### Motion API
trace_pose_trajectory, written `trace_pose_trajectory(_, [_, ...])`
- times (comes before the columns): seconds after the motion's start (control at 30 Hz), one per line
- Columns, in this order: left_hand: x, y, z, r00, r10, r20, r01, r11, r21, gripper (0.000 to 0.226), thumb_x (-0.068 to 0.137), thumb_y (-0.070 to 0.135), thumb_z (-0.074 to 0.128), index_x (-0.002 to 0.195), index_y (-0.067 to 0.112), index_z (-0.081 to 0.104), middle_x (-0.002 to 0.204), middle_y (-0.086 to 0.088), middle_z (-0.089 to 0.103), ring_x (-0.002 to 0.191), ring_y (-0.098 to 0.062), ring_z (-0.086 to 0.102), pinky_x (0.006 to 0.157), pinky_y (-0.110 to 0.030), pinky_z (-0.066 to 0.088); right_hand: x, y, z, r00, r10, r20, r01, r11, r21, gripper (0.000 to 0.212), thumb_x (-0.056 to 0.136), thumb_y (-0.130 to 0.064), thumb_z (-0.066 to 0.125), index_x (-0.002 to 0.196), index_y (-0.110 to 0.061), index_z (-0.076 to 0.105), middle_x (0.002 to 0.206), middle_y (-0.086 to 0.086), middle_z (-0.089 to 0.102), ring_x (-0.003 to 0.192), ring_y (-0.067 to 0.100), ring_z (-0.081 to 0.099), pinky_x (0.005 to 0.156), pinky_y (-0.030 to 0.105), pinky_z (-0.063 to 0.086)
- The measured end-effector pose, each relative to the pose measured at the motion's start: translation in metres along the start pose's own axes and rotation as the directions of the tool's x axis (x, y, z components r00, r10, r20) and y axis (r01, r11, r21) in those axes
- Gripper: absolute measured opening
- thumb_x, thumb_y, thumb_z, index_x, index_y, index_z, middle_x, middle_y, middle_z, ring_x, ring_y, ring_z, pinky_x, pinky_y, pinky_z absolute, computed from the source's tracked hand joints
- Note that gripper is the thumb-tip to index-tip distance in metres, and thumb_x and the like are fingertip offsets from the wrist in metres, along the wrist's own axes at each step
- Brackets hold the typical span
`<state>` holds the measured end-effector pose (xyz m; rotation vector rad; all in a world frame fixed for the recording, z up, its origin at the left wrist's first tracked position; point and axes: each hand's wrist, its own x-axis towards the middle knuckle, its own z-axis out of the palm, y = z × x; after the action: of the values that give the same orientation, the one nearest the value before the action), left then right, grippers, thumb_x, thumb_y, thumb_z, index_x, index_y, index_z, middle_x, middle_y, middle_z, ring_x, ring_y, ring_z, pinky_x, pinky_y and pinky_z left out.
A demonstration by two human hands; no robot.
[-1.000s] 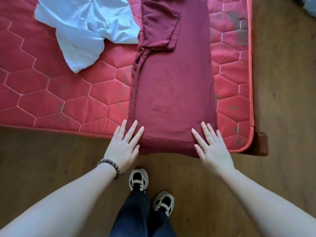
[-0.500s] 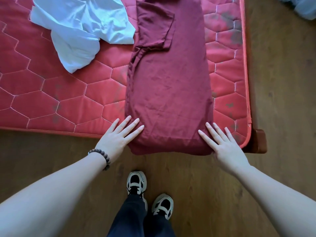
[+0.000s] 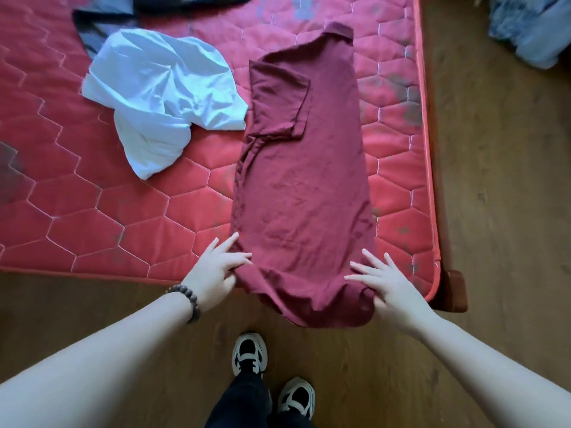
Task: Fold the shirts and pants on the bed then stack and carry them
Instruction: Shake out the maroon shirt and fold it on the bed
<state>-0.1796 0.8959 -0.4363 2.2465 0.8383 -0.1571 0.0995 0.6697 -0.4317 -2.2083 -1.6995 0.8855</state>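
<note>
A maroon shirt (image 3: 302, 186) lies on the red quilted mattress (image 3: 92, 217), folded lengthwise into a long strip with one sleeve tucked on top. Its bunched lower hem hangs over the bed's near edge. My left hand (image 3: 213, 273) pinches the hem's left corner, fingers on top. At the right corner my right hand (image 3: 389, 288) holds the hem with spread fingers on the cloth and the thumb hidden beneath it. A crumpled white shirt (image 3: 163, 97) lies to the left of the maroon one. A dark garment (image 3: 99, 23) shows at the top edge.
The bed's wooden corner post (image 3: 454, 291) juts out at the right of my right hand. A bluish heap of cloth (image 3: 531, 26) lies on the wooden floor at the top right. My shoes (image 3: 250, 353) stand close to the bed's edge.
Both hands went from lying flat beside the hem to taking hold of its two corners, and the hem is now bunched. The view has tilted up, showing more of the bed.
</note>
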Motion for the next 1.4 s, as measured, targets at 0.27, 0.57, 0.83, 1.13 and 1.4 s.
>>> trace_pose_trajectory(0.27, [0.1, 0.0, -0.045, 0.882, -0.47, -0.008, 0.391, 0.742, -0.545, 0.042, 0.096, 0.044, 0.049, 0.076, 0.008, 0.057, 0.069, -0.003, 0.048, 0.066, -0.018, 0.041, 0.064, -0.032, 0.034, 0.107, 0.003, -0.052, 0.703, 0.686, 0.187, -0.603, 0.435, 0.669, 0.026, 0.095, -0.03, 0.056, 0.1, -0.005, 0.065, 0.086, 0.011, 0.058, 0.078, 0.02, 0.055, 0.064, 0.03, 0.047])
trace_pose_trajectory(0.57, [0.109, -0.023, -0.019, 0.883, -0.467, -0.038, 0.351, 0.713, -0.606, 0.03, 0.094, 0.027, 0.054, 0.09, -0.003, 0.057, 0.077, -0.004, 0.057, 0.07, -0.015, 0.046, 0.061, -0.034, 0.037, 0.122, 0.004, -0.032, 0.715, 0.652, -0.254, -0.444, 0.703, 0.556, 0.034, 0.09, -0.022, 0.065, 0.062, -0.013, 0.047, 0.059, -0.002, 0.044, 0.061, 0.017, 0.037, 0.05, 0.021, 0.029])
trace_pose_trajectory(0.83, [0.113, -0.023, -0.023, 0.863, -0.503, -0.045, 0.387, 0.716, -0.581, 0.017, 0.091, 0.035, 0.058, 0.09, 0.019, 0.064, 0.081, 0.004, 0.068, 0.066, -0.011, 0.059, 0.06, -0.031, 0.046, 0.13, 0.009, -0.032, 0.734, 0.677, -0.054, -0.454, 0.549, 0.702, 0.012, 0.092, -0.025, 0.062, 0.101, -0.017, 0.064, 0.097, -0.002, 0.069, 0.086, 0.013, 0.061, 0.076, 0.029, 0.044])
trace_pose_trajectory(1.13, [0.174, 0.008, -0.086, 0.857, -0.401, -0.325, -0.003, 0.625, -0.78, 0.018, 0.095, 0.023, 0.056, 0.084, 0.014, 0.066, 0.071, 0.006, 0.062, 0.066, -0.008, 0.051, 0.065, -0.026, 0.043, 0.181, 0.009, -0.108, 0.735, 0.591, -0.331, -0.16, 0.627, 0.763, 0.014, 0.098, -0.016, 0.051, 0.092, -0.017, 0.064, 0.082, -0.008, 0.066, 0.067, -0.004, 0.056, 0.061, 0.007, 0.042])
trace_pose_trajectory(1.4, [0.191, -0.007, -0.064, 0.813, -0.541, -0.216, 0.442, 0.814, -0.376, 0.028, 0.092, 0.024, 0.056, 0.07, 0.007, 0.049, 0.067, -0.006, 0.053, 0.07, -0.027, 0.049, 0.063, -0.03, 0.029, 0.199, 0.021, -0.07, 0.689, 0.714, -0.127, -0.566, 0.638, 0.522, 0.026, 0.09, -0.03, 0.065, 0.102, -0.007, 0.061, 0.098, 0.005, 0.063, 0.095, 0.025, 0.059, 0.075, 0.029, 0.037])
